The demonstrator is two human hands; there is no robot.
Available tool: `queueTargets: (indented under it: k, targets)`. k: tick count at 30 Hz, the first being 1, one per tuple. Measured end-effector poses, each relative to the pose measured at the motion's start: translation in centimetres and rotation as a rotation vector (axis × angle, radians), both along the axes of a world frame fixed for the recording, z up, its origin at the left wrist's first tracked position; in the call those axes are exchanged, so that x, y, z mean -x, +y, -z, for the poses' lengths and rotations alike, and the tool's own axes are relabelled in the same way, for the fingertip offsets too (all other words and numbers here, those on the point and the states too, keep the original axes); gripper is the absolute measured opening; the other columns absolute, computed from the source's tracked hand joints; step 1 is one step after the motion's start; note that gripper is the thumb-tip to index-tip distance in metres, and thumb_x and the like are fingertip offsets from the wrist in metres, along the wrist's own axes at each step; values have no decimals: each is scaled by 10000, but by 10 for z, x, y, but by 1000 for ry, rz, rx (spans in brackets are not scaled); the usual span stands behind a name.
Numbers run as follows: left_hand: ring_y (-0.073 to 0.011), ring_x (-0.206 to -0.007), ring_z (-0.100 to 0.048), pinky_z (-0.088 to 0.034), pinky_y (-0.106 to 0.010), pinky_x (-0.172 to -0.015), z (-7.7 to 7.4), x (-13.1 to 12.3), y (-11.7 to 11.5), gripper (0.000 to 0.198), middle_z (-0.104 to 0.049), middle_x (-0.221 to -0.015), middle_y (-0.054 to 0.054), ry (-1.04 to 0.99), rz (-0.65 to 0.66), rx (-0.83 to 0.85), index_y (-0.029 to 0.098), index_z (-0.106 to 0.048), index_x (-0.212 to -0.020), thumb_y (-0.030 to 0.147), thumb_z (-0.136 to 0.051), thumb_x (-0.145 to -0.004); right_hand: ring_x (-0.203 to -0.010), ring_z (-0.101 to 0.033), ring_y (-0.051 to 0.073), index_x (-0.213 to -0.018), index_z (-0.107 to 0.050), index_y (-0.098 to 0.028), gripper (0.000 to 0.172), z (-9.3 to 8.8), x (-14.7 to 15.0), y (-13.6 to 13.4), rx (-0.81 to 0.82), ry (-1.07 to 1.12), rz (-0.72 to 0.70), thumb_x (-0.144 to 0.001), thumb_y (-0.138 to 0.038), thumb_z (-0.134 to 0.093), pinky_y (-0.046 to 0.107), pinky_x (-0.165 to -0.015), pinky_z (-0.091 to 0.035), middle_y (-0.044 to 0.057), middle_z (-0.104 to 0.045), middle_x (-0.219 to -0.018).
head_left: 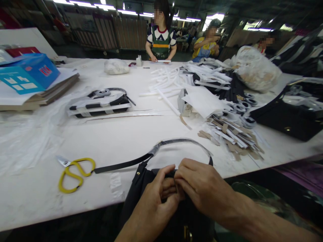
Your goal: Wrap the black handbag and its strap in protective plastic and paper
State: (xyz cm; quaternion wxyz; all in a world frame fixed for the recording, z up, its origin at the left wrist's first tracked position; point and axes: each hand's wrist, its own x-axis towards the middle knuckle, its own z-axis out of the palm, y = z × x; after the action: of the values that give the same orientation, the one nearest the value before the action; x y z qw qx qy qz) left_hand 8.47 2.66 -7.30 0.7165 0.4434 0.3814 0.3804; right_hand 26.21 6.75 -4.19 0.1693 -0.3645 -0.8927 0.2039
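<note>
A black handbag [141, 195] hangs over the near edge of the white table [121, 137]. Its handle [181, 143], partly wrapped in clear plastic, arches up onto the table, and a black strap [121, 165] runs left from it. My left hand [156, 198] and my right hand [202, 186] meet at the bag's top edge, fingers pinched together on it. What lies between the fingertips is hidden.
Yellow-handled scissors [74, 173] lie left of the bag. Further out are another wrapped bag [101, 105], white strips [166, 84], cardboard and paper scraps [232, 134], tape rolls [242, 109], a blue box [27, 72] and a black bag [285, 117]. Three people stand at the far end.
</note>
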Motion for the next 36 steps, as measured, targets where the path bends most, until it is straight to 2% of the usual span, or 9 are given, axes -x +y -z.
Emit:
queueTargets:
  k: [3,5,9,11,13,20,26,32,36]
  targets:
    - [-215,-1104,-642,-504,-344,-970,1,2,1,483,-670,-1216,-96,-6,8,-7,202,-380,-1359,125,-496,-897,-683,-464,179,-754,-586,-149,279,7,-1,-8,-190,-57,-46,-918,-58,-379,315,-619,-333,64,-554,-748]
    - [-206,-1081,-645,-499,-336,-953,1,3,1,423,-681,-1194,-82,21,26,-31,206,-418,-1343,138,-446,-926,-697,-469,184,-786,-578,-152,260,8,-1,-8,-125,-40,-9,-921,-76,-369,319,-634,-336,69,-560,-773]
    - [-178,-990,-660,-486,-285,-888,1,4,4,394,-720,-1082,-34,154,45,-124,224,-493,-1304,121,-420,-930,-734,-538,157,-831,-528,-171,174,-2,-2,2,533,126,170,-952,-213,-411,284,-682,-390,41,-604,-800]
    - [-163,-928,-666,-478,-263,-846,2,3,6,387,-731,-1028,-20,246,34,-166,223,-507,-1290,122,-423,-926,-679,-516,129,-822,-521,-171,206,-10,-4,8,895,226,176,-953,-313,-449,249,-640,-377,9,-587,-733]
    - [-151,-863,-665,-468,-249,-806,4,3,8,380,-736,-968,-9,325,8,-200,216,-508,-1274,121,-428,-915,-612,-431,102,-819,-528,-166,275,-17,-7,12,1100,275,145,-921,-421,-515,225,-570,-319,-25,-512,-673]
    - [-146,-876,-664,-446,-247,-803,9,3,9,301,-736,-1036,-15,365,-12,-230,243,-489,-1244,203,-431,-951,-591,-392,83,-864,-543,-171,356,-29,-30,16,1179,275,98,-887,-523,-591,209,-541,-284,-32,-520,-693]
    - [-149,-816,-658,-452,-248,-752,8,2,8,259,-734,-968,-5,354,-7,-194,250,-506,-1214,268,-458,-960,-828,-602,137,-929,-595,-155,302,-21,-32,11,1177,542,6,-935,-455,-563,251,-675,-492,111,-610,-1148]
    - [-164,-762,-652,-447,-256,-701,8,3,14,231,-715,-854,4,541,-70,-239,252,-546,-1161,326,-430,-975,-741,-683,144,-905,-492,-164,260,-11,-28,0,1315,802,100,-942,-404,-584,278,-693,-540,25,-656,-810]
    - [-170,-800,-667,-473,-251,-725,10,5,15,244,-713,-866,9,566,-105,-331,271,-550,-1181,295,-436,-966,-574,-648,115,-903,-491,-170,336,-17,-37,-8,1445,670,82,-881,-466,-649,209,-564,-498,-3,-653,-686]
